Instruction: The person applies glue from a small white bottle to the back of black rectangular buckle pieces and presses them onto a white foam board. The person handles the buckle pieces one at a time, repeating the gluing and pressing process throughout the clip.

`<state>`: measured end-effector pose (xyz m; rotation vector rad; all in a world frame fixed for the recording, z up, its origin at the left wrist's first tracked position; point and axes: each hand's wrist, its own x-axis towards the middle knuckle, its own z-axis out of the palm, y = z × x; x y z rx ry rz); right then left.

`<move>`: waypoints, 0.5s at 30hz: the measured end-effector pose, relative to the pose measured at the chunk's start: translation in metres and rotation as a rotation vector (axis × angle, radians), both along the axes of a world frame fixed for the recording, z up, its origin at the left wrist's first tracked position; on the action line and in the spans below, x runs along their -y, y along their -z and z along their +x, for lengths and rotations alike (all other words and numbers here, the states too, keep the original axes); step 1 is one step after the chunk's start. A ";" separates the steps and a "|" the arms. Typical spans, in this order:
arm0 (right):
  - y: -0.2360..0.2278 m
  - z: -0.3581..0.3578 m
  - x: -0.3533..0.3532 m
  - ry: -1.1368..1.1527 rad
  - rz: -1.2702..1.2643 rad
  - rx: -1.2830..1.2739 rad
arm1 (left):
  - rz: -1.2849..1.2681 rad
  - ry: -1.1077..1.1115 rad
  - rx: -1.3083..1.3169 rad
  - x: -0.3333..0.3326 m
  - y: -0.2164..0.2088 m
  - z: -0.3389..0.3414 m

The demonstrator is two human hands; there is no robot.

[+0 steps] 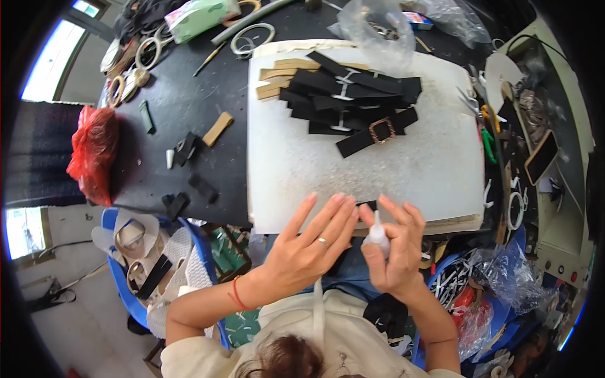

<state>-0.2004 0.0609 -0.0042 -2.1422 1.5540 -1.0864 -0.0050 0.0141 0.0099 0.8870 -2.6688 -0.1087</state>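
Observation:
My left hand (320,234) lies with its fingers stretched out over the near edge of the white board (290,170). In my right hand (403,249) is a small white squeeze bottle (377,238) with a thin nozzle pointing away from me. Between the two hands a short bit of black strap (367,205) shows; the rest of it is hidden by my fingers. Farther up the board lies a pile of black straps (353,91) with white clips. In front of that pile, one black strap carries a square, studded buckle (382,131).
Tan strips (277,79) stick out left of the pile. A red plastic bag (94,151) and strap scraps (187,148) lie on the dark table (164,116). Scissors (469,104) and a phone (542,156) are on the right. A blue basket (120,277) of sandal parts stands lower left.

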 end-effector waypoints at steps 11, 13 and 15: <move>-0.014 0.003 -0.003 0.096 0.059 0.304 | -0.044 -0.113 -0.402 0.002 0.005 0.036; -0.009 -0.003 -0.007 0.123 0.016 0.289 | -0.204 -0.356 -0.467 0.034 0.002 0.076; -0.010 -0.003 -0.014 0.173 0.138 0.377 | -0.185 -0.623 -0.433 0.063 0.014 0.118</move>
